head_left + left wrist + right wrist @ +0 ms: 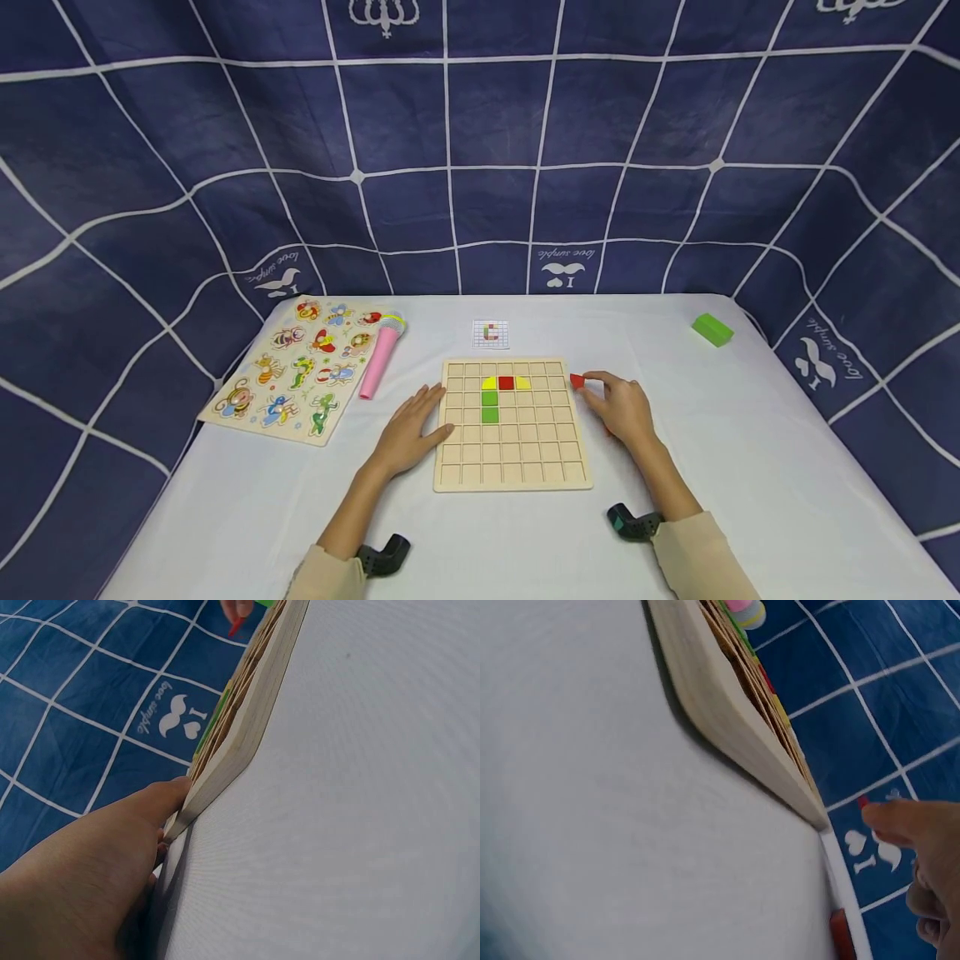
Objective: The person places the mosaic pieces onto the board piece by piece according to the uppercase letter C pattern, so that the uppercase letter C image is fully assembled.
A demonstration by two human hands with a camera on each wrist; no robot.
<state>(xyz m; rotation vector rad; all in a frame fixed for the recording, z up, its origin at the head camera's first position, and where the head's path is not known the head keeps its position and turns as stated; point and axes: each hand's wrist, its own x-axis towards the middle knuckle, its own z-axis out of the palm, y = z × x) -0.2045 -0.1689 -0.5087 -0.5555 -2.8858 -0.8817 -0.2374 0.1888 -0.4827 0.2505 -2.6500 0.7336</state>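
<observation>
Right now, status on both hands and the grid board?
Left hand flat against wooden grid board left edge. Right hand pinches red piece beside board's right edge. Nothing between piece and board.

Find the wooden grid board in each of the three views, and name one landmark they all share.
Head: wooden grid board lies mid-table between both hands.
Left wrist: its pale edge runs from the top centre down to the left hand.
Right wrist: its edge slants from the top left to the right middle.
Shared landmark: white tablecloth.
</observation>
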